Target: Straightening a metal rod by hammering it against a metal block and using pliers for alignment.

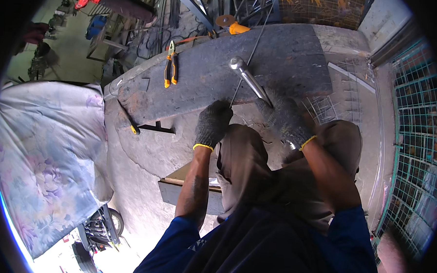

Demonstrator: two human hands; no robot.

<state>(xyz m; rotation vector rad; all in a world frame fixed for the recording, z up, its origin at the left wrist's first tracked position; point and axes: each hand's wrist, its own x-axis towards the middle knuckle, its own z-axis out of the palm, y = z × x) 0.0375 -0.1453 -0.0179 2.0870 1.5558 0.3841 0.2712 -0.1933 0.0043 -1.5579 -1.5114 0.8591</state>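
Observation:
Both my hands wear dark grey knit gloves with yellow cuffs. My left hand (pixel 212 124) is closed around the near end of a thin metal rod (pixel 254 48), which runs away from me across a dark, worn bench board (pixel 201 82). In my right hand (pixel 285 117) is a shiny steel hammer (pixel 251 81), gripped along its shaft. Its rounded head is above the board, close to the rod; whether they touch I cannot tell. Combination pliers (pixel 170 68) with orange-and-black handles lie on the board, left of the rod.
A yellow-and-black handled tool (pixel 134 129) rests at the board's left end. Beyond the board are an orange grinder (pixel 239 28) and metal bars (pixel 172 12). Green wire mesh (pixel 413 140) stands right; a flowered cloth (pixel 51 158) hangs left. Beside my left forearm is a box (pixel 169 192).

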